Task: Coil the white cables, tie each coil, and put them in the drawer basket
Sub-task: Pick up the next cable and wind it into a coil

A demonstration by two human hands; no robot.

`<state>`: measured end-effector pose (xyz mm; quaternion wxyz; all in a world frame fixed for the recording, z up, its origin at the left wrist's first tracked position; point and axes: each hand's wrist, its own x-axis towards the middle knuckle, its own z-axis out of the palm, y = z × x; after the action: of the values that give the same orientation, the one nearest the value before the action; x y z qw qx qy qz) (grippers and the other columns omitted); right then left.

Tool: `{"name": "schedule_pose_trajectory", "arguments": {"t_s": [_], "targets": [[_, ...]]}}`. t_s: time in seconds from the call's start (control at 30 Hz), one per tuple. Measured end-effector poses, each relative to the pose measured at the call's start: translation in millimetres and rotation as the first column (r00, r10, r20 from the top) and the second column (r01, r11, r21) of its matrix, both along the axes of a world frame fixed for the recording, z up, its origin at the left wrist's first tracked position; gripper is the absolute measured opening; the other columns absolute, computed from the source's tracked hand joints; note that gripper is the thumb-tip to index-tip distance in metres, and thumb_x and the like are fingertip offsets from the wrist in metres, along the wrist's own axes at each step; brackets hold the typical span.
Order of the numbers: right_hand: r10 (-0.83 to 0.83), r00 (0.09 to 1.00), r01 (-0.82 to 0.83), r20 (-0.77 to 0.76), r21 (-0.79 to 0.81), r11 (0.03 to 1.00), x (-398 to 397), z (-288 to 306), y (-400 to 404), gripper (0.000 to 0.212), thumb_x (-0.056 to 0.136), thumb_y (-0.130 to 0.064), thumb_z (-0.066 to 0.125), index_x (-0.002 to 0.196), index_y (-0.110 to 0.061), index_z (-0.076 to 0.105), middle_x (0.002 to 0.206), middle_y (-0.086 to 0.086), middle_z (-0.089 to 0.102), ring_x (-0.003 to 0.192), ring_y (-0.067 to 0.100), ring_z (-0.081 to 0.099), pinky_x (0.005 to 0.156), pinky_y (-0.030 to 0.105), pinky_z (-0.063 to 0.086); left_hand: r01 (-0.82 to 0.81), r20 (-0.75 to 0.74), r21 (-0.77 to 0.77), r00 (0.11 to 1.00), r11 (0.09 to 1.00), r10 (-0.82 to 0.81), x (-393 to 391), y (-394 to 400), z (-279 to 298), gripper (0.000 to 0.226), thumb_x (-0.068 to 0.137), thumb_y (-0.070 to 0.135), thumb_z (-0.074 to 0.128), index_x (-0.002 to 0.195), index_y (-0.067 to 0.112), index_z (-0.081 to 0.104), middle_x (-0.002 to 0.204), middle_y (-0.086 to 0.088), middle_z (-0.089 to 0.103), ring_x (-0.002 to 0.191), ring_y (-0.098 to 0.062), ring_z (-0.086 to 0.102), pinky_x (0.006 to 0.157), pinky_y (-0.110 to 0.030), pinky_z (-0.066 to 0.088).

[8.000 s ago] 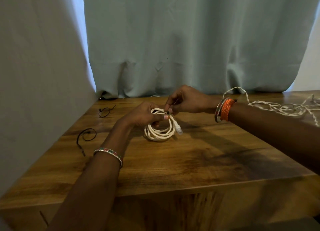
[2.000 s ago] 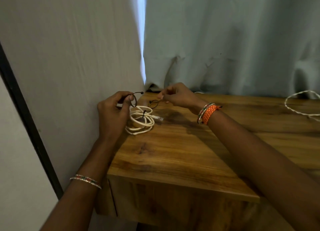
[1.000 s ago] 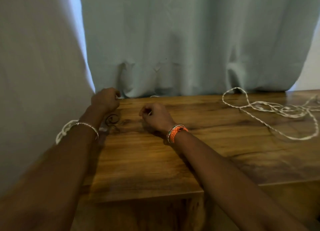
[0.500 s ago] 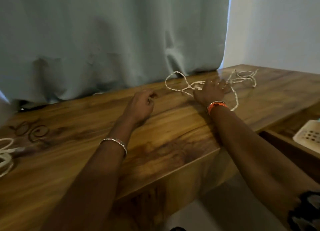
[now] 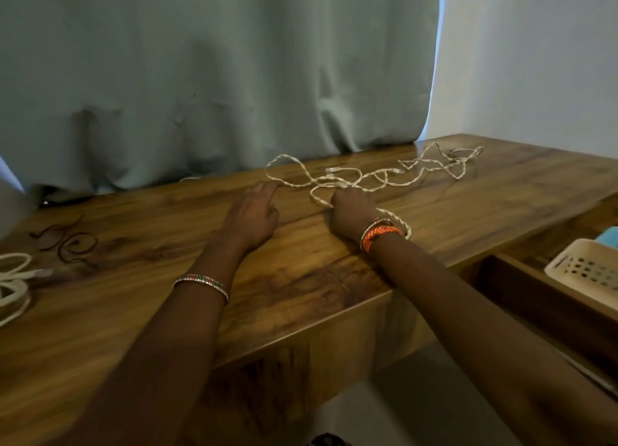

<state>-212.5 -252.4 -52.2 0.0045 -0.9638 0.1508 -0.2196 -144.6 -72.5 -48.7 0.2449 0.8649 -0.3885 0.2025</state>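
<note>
Head camera view: both forearms extend over a wooden desk that stands against a pale green curtain.

Right hand: fingers curled round a strand of the loose white cable. That cable lies uncoiled in tangled loops across the far right part of the desk; one strand runs back under the right wrist, beside an orange bracelet.

Left hand: held low over the desk, just left of the loose cable, gripping nothing. Fingers extend forward, relaxed, with the fingertips at the nearest loop; contact with that loop cannot be confirmed. A thin beaded bangle sits on the left forearm.

Coiled white cable: lies on the desk at the far left edge of the view, partly cut off, well apart from both hands. Two dark wire ties lie on the desk just beyond it.

Drawer: open at the lower right, below desk level. A white perforated basket sits inside it.
</note>
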Motion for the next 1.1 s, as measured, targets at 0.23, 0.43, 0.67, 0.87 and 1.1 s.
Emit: {"name": "schedule_pose_trajectory", "arguments": {"t_s": [0.23,0.43,0.67,0.87,1.1], "targets": [[0.371,0.929,-0.371,0.002,0.011,0.928,-25,5,15,0.020,0.070,-0.024,0.060,0.083,-0.010,0.063,0.092,0.010,0.062,0.084,0.031,0.059,0.070,0.036,0.051,-0.208,0.027,0.100,0.978,0.973,0.206,5,5,3,0.059,0.092,0.026,0.051,0.146,0.024,0.026,0.154,-0.005,0.024,0.143,-0.026,0.016,0.114,-0.047,0.014],[0.257,0.966,-0.259,-0.033,-0.159,0.953,-25,8,4,0.027,0.084,-0.036,0.056,0.093,-0.013,0.066,0.102,0.010,0.063,0.102,0.028,0.055,0.092,0.037,0.038,-0.431,0.164,0.196,0.900,0.881,0.404,1,13,9,0.023,0.096,0.032,0.043,0.099,0.023,0.064,0.109,-0.006,0.066,0.110,-0.027,0.054,0.099,-0.044,0.027],[-0.222,0.975,0.223,0.024,-0.057,0.973,-29,9,8,0.032,0.089,-0.025,0.049,0.116,-0.010,0.059,0.131,0.016,0.049,0.127,0.038,0.037,0.109,0.057,0.021,-0.395,-0.027,-0.160,0.918,0.904,0.397,-4,29,16,0.028,0.095,0.031,0.044,0.101,0.014,0.066,0.107,-0.015,0.065,0.102,-0.037,0.057,0.077,-0.037,0.043],[0.076,0.882,-0.107,0.465,0.042,0.993,-40,26,49,0.033,0.065,-0.020,0.057,0.096,-0.012,0.065,0.115,0.013,0.054,0.110,0.033,0.047,0.101,0.046,0.033,-0.306,-0.218,-0.247,0.942,0.919,0.255,-8,31,28,0.029,0.094,0.030,0.050,0.094,0.008,0.069,0.082,-0.012,0.067,0.084,-0.032,0.063,0.065,-0.026,0.040],[0.555,0.779,-0.572,0.292,-0.031,0.820,-10,27,83,0.021,0.088,-0.021,0.061,0.106,-0.014,0.068,0.104,0.006,0.066,0.105,0.023,0.055,0.097,0.035,0.027,-0.252,-0.713,-0.591,0.608,0.766,-0.349,-13,48,40,0.016,0.092,0.002,0.045,0.105,0.009,0.052,0.063,-0.008,0.050,0.027,-0.007,0.042,0.029,-0.009,0.027]]}}
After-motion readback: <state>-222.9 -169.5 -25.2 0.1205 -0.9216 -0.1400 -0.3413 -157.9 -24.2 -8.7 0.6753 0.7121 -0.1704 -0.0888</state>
